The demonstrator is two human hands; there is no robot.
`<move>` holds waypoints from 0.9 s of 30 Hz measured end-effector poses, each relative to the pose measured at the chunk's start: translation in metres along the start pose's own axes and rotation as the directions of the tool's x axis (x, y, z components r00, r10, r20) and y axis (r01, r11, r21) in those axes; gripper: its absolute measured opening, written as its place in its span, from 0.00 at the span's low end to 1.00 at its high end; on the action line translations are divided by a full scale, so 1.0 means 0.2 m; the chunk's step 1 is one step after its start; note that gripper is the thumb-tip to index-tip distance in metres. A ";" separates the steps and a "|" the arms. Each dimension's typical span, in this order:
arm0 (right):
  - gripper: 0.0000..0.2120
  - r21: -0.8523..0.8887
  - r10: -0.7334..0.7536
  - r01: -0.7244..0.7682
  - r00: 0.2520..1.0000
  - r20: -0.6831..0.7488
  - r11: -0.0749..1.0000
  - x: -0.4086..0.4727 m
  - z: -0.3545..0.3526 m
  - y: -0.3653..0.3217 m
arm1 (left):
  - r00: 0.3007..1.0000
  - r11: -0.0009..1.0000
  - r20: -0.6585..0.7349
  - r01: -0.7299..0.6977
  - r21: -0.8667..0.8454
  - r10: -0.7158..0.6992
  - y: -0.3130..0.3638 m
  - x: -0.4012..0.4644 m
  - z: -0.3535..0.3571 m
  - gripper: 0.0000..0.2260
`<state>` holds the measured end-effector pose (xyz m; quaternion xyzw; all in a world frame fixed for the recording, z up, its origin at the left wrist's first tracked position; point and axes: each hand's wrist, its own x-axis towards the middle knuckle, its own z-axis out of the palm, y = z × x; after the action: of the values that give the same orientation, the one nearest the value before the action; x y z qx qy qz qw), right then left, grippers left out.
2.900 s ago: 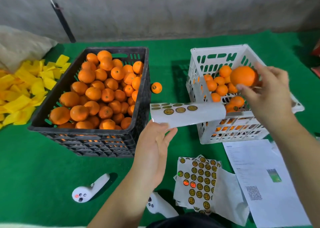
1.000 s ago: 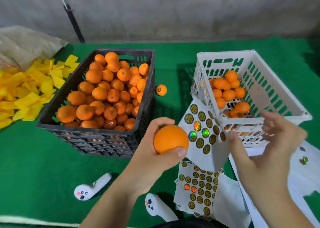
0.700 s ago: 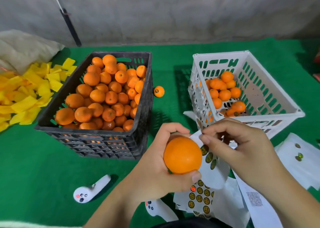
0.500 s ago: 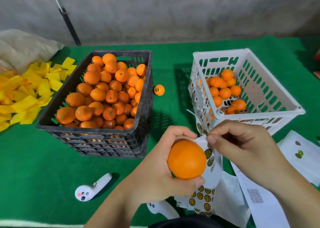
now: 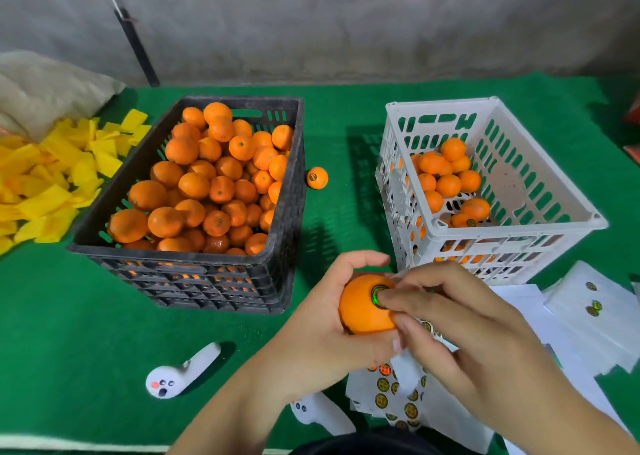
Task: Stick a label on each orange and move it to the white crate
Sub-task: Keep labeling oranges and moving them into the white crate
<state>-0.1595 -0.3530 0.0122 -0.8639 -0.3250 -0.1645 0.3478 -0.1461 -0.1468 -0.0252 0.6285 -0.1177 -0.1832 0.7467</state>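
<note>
We take the white crate [image 5: 491,177] as our landmark. The orange [image 5: 363,307] we are working on sits in front of its near left corner, lifted off the green worktop [image 5: 69,333] and cradled in our left hand [image 5: 325,326]. That hand is curled round the fruit from the left and below, with the thumb arching over the top and the fingers underneath, so the orange rests in the palm and not on the fingertips.

Our right hand [image 5: 450,326] comes in from the crate's side, its fingers bent, one fingertip [image 5: 384,295] pressing the round label [image 5: 375,295] flat onto the upper right face of the orange. A green ring of the label shows around the fingertip. Whether the right hand holds anything besides is hidden, though a sticker sheet [image 5: 391,392] lies under both hands, nearer to us than the crate.

We judge the orange to be light, firm and round, with a smooth, slightly waxy skin that could slip or roll. It will bear a firm press, but squeezing hard could bruise it. The best hold is a wide cup round its middle, as the left hand has now, keeping clear of the label so it is not rubbed loose.

The black crate [image 5: 194,195] of unlabelled fruit stands to the left of the white crate, with a loose orange [image 5: 317,177] between them. The white crate holds only a small cluster, so much of the task seems to remain.
</note>
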 end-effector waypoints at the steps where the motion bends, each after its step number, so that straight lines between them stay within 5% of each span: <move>1: 0.18 -0.010 0.002 -0.001 0.998 0.067 1.000 -0.01 -0.01 0.01 | 1.000 0.999 -0.021 0.015 -0.036 -0.016 0.00 0.00 0.00 0.33; 6: 0.31 -0.128 0.061 -0.025 0.958 0.281 0.991 -0.03 0.00 0.08 | 0.997 0.985 0.025 0.079 -0.152 -0.076 -0.01 -0.01 -0.03 0.40; 11: 0.33 0.162 0.156 -0.184 0.973 0.173 0.969 -0.01 0.03 0.11 | 0.994 0.995 0.101 0.051 -0.088 -0.042 -0.02 0.00 0.00 0.43; 17: 0.31 0.669 0.340 -0.303 0.937 0.080 0.679 0.05 0.01 0.05 | 0.977 0.885 0.164 -0.049 -0.462 0.139 -0.07 0.04 0.07 0.45; 20: 0.30 0.757 0.391 -0.300 0.918 0.064 0.580 0.10 0.00 0.03 | 0.990 0.858 0.083 -0.052 -0.511 0.110 -0.09 0.07 0.13 0.36; 24: 0.32 0.686 0.385 -0.279 0.923 -0.002 0.672 0.17 -0.05 0.08 | 0.998 0.851 0.032 -0.023 -0.525 0.047 -0.08 0.10 0.13 0.29; 27: 0.35 0.376 0.417 -0.327 0.889 -0.189 0.867 0.25 -0.11 0.26 | 0.997 0.823 0.053 -0.016 -0.568 0.055 -0.08 0.10 0.08 0.35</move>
<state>-0.0885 -0.3753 0.0276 -0.8091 -0.1249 -0.1496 0.5544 -0.1369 -0.1714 -0.0389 0.3696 -0.0944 -0.2168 0.8986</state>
